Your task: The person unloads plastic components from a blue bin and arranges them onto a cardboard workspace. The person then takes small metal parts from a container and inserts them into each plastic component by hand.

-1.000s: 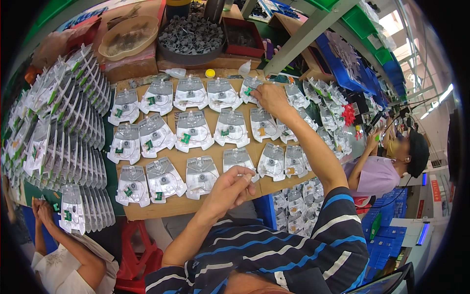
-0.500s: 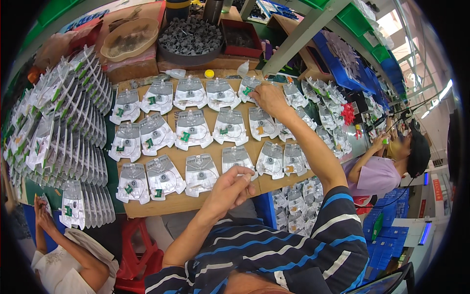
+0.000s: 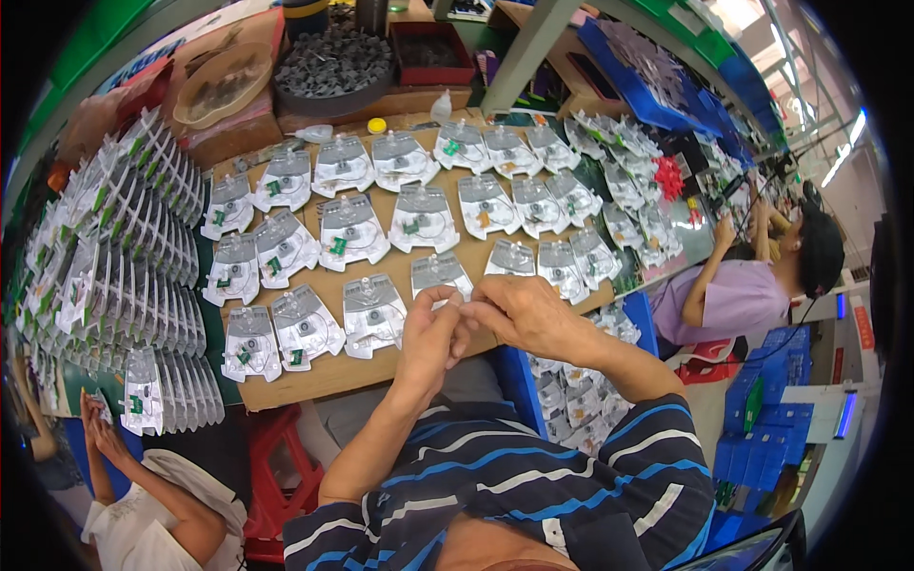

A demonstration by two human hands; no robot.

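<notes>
The left hand and right hand meet fingertip to fingertip above the front edge of the cardboard board. What the pinched fingers grip cannot be told. A clear blister pack lies just beyond them, among rows of identical packs. Stacked packs stand left.

Two hands, one dark round tray, two co-workers (clear packs too many to count).
</notes>
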